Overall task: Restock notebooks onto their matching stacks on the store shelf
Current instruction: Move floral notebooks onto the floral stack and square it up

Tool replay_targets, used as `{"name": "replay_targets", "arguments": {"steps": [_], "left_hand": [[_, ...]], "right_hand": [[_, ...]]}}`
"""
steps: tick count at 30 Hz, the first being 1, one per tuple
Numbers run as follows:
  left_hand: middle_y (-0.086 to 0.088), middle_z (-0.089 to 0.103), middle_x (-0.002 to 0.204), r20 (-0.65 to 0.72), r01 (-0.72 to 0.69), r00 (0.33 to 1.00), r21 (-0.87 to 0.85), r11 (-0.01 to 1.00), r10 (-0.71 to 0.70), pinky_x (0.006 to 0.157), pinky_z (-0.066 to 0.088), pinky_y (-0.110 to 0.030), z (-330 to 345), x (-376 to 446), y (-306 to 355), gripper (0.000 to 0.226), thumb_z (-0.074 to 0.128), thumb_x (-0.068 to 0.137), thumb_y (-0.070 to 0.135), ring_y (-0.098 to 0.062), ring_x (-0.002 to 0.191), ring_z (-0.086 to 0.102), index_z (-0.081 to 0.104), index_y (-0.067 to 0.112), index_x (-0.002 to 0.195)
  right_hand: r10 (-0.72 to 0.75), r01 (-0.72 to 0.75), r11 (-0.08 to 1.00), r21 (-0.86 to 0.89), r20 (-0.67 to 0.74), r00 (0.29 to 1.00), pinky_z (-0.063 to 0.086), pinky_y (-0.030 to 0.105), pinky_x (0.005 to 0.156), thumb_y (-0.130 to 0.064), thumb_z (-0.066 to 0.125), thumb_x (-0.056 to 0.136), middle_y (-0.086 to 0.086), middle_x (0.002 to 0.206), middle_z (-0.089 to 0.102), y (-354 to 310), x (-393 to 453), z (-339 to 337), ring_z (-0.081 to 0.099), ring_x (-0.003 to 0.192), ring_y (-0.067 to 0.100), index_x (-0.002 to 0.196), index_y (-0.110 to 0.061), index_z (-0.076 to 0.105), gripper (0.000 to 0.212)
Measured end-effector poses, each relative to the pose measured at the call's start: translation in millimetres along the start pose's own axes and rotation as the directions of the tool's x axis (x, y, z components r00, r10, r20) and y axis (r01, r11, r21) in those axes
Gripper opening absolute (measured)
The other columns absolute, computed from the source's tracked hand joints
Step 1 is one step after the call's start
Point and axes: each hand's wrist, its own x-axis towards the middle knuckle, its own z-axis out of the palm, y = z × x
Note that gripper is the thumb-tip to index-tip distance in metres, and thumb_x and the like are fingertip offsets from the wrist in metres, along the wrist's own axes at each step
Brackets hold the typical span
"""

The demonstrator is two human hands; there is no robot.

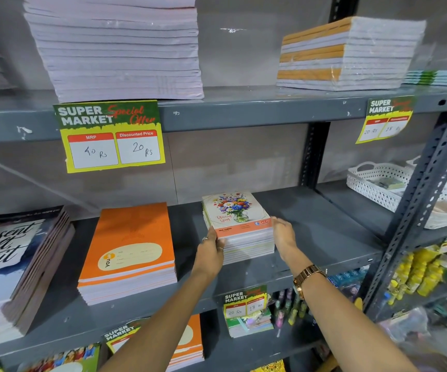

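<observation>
Left hand (pixel 211 248) grips the floral notebook stack (pixel 234 210); right hand (pixel 284 236) seemingly presses its opposite side.

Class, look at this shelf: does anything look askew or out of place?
The green-and-yellow paper price tag on the upper shelf edge, far right, hangs tilted and curled. The floral-cover notebook stack between left hand and right hand looks neat.

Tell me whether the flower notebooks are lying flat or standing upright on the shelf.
Lying flat: the flower notebooks sit stacked cover-up on the shelf, left hand and right hand at their sides.
</observation>
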Motion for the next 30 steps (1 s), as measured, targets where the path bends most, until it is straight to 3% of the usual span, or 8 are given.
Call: {"name": "replay_targets", "arguments": {"steps": [3, 11, 14, 18, 24, 30], "left_hand": [[-0.009, 0.054, 0.131, -0.018, 0.020, 1.000, 0.003, 1.000, -0.020, 0.093, 0.052, -0.036, -1, 1, 1, 0.047, 0.042, 0.096, 0.010, -0.023, 0.117, 0.052, 0.030, 0.016, 0.142], [-0.012, 0.055, 0.131, -0.058, 0.055, 0.997, 0.021, 0.998, -0.053, 0.092, 0.052, -0.035, 1, 2, 5, 0.047, 0.043, 0.096, 0.009, -0.025, 0.116, 0.054, 0.032, 0.014, 0.141], [-0.011, 0.055, 0.131, -0.063, 0.070, 0.996, 0.010, 0.998, -0.069, 0.092, 0.052, -0.036, 2, 2, 6, 0.048, 0.043, 0.096, 0.010, -0.026, 0.116, 0.054, 0.032, 0.015, 0.142], [-0.010, 0.055, 0.131, -0.047, 0.081, 0.996, 0.009, 0.997, -0.080, 0.092, 0.052, -0.035, 2, 2, 6, 0.049, 0.043, 0.096, 0.011, -0.024, 0.115, 0.054, 0.029, 0.016, 0.143], [-0.008, 0.054, 0.130, -0.023, 0.085, 0.996, 0.028, 0.996, -0.084, 0.090, 0.053, -0.034, 0, 1, 4, 0.051, 0.042, 0.096, 0.012, -0.021, 0.114, 0.054, 0.026, 0.017, 0.144], [-0.006, 0.055, 0.128, -0.039, 0.078, 0.996, 0.038, 0.996, -0.076, 0.086, 0.055, -0.031, 4, 0, 1, 0.051, 0.042, 0.096, 0.012, -0.007, 0.094, 0.046, 0.025, 0.016, 0.144]], "right_hand": [[-0.055, 0.055, 0.998, -0.026, 0.020, 0.998, 0.051, 0.029, 0.076, -0.008, 0.039, 0.095, 0.004, 0.088, 0.066, 1, -3, 0, 0.061, 0.081, 0.020, 0.105, -0.013, 0.069, 0.032], [-0.131, 0.128, 0.978, -0.166, -0.004, 0.991, 0.048, 0.034, 0.088, -0.015, 0.039, 0.099, 0.014, 0.114, 0.066, 2, -7, 0, 0.060, 0.098, 0.027, 0.118, -0.010, 0.063, 0.031], [-0.159, 0.153, 0.972, -0.181, -0.018, 0.987, 0.047, 0.033, 0.088, -0.016, 0.040, 0.099, 0.014, 0.116, 0.066, 3, -9, 1, 0.060, 0.100, 0.027, 0.119, -0.010, 0.063, 0.031], [-0.187, 0.175, 0.969, -0.177, -0.052, 0.981, 0.043, 0.026, 0.078, -0.013, 0.041, 0.098, 0.013, 0.112, 0.068, 3, -11, 1, 0.056, 0.089, 0.020, 0.115, -0.010, 0.067, 0.031], [-0.206, 0.189, 0.961, -0.202, -0.064, 0.977, 0.046, 0.027, 0.077, -0.015, 0.040, 0.099, 0.013, 0.111, 0.068, 4, -14, 1, 0.057, 0.088, 0.020, 0.116, -0.010, 0.066, 0.031], [-0.230, 0.212, 0.953, -0.217, -0.061, 0.971, 0.049, 0.031, 0.083, -0.014, 0.039, 0.099, 0.015, 0.109, 0.069, 4, -13, 1, 0.057, 0.087, 0.021, 0.113, -0.009, 0.067, 0.031]]}}
